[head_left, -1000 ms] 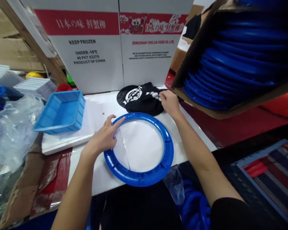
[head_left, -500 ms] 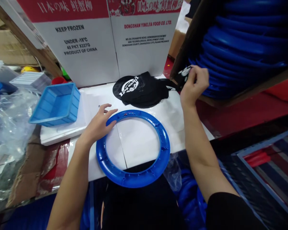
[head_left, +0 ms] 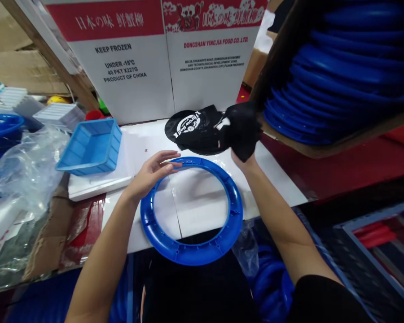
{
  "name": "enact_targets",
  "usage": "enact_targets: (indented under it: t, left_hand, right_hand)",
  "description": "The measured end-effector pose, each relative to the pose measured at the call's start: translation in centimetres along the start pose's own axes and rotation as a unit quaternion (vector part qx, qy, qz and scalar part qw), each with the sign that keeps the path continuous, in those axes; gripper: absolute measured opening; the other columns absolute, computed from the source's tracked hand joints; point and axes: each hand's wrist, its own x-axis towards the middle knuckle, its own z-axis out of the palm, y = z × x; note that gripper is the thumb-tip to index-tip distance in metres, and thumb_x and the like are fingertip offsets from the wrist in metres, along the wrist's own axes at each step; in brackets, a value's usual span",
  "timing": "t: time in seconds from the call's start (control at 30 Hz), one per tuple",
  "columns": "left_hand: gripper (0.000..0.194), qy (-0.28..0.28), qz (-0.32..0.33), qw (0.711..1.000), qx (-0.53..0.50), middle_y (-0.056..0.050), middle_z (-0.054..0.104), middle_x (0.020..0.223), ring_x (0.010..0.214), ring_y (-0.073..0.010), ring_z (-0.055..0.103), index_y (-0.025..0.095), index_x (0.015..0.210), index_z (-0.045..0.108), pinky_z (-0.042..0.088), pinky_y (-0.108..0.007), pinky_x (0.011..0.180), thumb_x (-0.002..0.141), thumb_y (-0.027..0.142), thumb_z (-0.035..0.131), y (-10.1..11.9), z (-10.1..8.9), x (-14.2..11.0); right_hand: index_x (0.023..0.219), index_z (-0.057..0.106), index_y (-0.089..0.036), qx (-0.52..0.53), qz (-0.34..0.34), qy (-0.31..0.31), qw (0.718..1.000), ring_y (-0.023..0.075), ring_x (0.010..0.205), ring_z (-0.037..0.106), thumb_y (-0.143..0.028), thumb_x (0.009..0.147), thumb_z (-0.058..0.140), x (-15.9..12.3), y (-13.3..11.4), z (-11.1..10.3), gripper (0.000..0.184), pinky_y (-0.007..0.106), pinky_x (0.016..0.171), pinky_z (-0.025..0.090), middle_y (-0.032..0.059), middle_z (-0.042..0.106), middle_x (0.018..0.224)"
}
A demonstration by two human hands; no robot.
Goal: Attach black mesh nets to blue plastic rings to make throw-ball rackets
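Partly over the desk [head_left: 202, 202] is one blue ring [head_left: 235, 211], bare of cloth; work on it looks barely begun, most remaining. The left hand [head_left: 155, 170] spreads over the ring's far-left rim; beyond the far-right rim, the right hand [head_left: 241, 160] clutches one black cloth [head_left: 244, 128]. Past the ring black pieces [head_left: 188, 130], and to its right boxed rings [head_left: 340, 85], overlap uncountably.

right fingers hidden behind blurred black cloth [head_left: 245, 128], white carton [head_left: 141, 101] cut off at top
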Motion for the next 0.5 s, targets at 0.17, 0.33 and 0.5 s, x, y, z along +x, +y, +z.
enact_targets:
  t: [0.17, 0.33, 0.5]
  left_hand:
    - [0.077, -0.051, 0.027, 0.998, -0.040, -0.015, 0.064, 0.152, 0.131, -0.0344, 0.069, 0.028, 0.143, 0.065, 0.060, -0.046, 0.106, 0.075, 0.050, 0.096, -0.6, 1.0, -0.2]
    - [0.046, 0.075, 0.040, 0.996, 0.003, -0.004, 0.078, 0.100, 0.093, -0.0215, 0.073, 0.020, 0.106, 0.077, 0.060, -0.031, 0.084, 0.073, 0.045, 0.098, -1.8, 1.9, 0.2]
    - [0.059, 0.153, 0.009, 0.985, -0.081, -0.001, 0.070, 0.074, 0.071, -0.0171, 0.067, 0.018, 0.086, 0.073, 0.057, -0.028, 0.065, 0.073, 0.074, 0.088, -1.9, 1.7, 0.7]
  right_hand:
    - [0.114, 0.076, -0.028, 0.047, -0.023, -0.052, 0.997, 0.0309, 0.106, 0.072, -0.064, 0.088, 0.077, -2.9, -4.1, 5.7, 0.044, 0.048, 0.091, 0.064, 0.0077, 0.078, 0.107]
    - [0.081, 0.067, -0.025, 0.031, -0.122, -0.057, 0.990, 0.0195, 0.079, 0.069, -0.035, 0.092, 0.076, -4.8, -7.4, 6.7, 0.018, 0.035, 0.075, 0.060, 0.0036, 0.074, 0.089]
    - [0.096, 0.068, -0.025, 0.155, -0.021, -0.060, 0.986, 0.0172, 0.080, 0.071, -0.037, 0.091, 0.080, -4.4, -7.3, 6.3, 0.018, 0.033, 0.075, 0.061, 0.0004, 0.072, 0.088]
